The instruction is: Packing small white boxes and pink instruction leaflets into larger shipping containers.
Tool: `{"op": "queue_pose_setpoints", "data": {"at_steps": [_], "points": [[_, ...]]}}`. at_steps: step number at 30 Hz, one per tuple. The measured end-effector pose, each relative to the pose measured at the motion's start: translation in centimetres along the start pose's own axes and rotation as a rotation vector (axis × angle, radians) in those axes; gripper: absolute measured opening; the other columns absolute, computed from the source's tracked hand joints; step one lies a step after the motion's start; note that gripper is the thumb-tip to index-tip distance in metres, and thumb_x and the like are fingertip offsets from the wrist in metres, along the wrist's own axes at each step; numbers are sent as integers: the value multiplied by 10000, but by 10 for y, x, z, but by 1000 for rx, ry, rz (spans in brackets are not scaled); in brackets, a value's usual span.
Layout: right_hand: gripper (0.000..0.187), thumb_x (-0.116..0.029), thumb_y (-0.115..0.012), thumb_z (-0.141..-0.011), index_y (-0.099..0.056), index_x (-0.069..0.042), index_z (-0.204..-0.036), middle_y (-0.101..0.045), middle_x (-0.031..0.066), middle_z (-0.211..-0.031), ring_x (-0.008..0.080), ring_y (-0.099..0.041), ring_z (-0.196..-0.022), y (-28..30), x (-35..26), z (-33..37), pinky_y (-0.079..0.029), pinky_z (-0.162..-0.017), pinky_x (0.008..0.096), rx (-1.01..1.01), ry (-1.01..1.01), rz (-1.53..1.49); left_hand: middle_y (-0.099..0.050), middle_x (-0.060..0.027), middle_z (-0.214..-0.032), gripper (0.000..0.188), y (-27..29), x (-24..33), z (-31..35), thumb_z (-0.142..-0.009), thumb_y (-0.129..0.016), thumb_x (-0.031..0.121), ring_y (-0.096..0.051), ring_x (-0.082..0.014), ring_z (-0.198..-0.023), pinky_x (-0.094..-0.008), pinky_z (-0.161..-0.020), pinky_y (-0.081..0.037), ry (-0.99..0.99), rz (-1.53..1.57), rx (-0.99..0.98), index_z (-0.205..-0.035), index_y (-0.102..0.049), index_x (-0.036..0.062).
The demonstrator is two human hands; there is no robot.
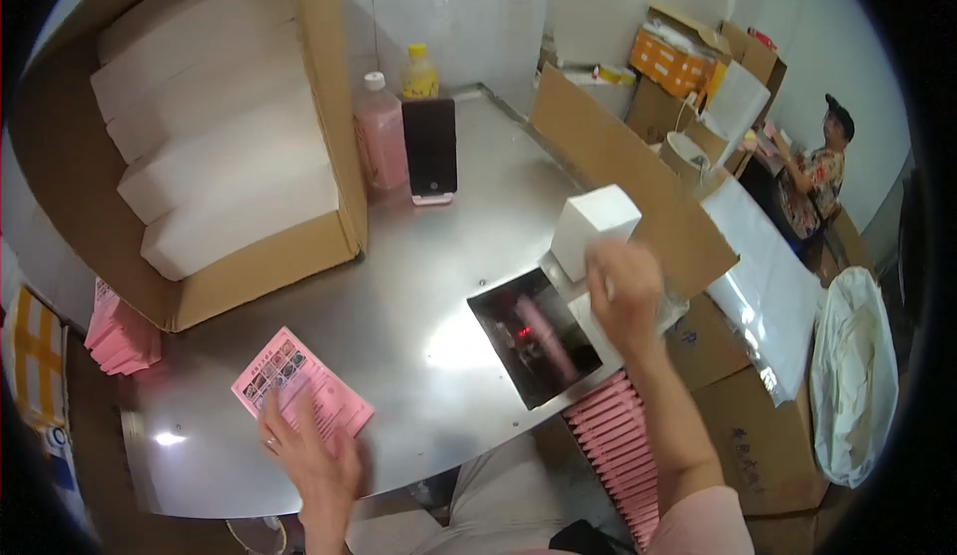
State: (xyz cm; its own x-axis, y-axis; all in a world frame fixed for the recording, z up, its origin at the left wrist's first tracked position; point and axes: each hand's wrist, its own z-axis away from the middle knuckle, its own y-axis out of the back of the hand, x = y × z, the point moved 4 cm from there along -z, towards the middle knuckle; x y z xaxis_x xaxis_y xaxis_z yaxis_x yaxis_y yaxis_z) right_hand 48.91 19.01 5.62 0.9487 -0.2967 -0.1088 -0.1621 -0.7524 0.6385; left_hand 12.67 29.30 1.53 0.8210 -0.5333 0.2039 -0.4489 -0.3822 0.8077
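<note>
A pink printed leaflet [304, 386], perhaps the top of a thin stack, lies on the metal table at left. My left hand [314, 455] rests over its lower part, fingers spread and a ring on one of them. My right hand [626, 291] is curled closed in front of a small white box [595, 226], overlapping its lower right side. Whether it touches the box or holds anything cannot be made out. Beneath that hand, a dark glass panel [533, 336] set into the tabletop shows small red lights and a pinkish reflection.
A large carton [264, 271] of white boxes stands at left. Behind are a phone [431, 146] on a stand and two bottles [382, 137]. A cardboard flap [638, 181] borders the right side. Pink folded packets [613, 445] line up below the table edge. Another person [812, 171] sits far right.
</note>
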Motion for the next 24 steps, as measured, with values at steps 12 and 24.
{"op": "queue_pose_setpoints", "data": {"at_steps": [12, 24], "points": [[478, -300, -753, -744, -672, -94, -1167, -559, 135, -1189, 339, -496, -1180, -6, 24, 21, -396, -970, 524, -91, -60, 222, -526, -191, -1083, 252, -18, -54, -10, -842, -574, 21, -493, -386, -1061, -531, -966, -379, 7, 127, -292, -1093, -562, 44], [221, -140, -647, -862, -715, -44, -1050, -608, 132, -979, 314, -560, -956, 9, 37, 13, -446, -823, 440, -215, -224, 82, -525, -135, -952, 203, -44, 86, -4, -803, -686, 87, -511, -328, -864, -431, -723, -382, -494, 436, -292, -1003, -646, 83]]}}
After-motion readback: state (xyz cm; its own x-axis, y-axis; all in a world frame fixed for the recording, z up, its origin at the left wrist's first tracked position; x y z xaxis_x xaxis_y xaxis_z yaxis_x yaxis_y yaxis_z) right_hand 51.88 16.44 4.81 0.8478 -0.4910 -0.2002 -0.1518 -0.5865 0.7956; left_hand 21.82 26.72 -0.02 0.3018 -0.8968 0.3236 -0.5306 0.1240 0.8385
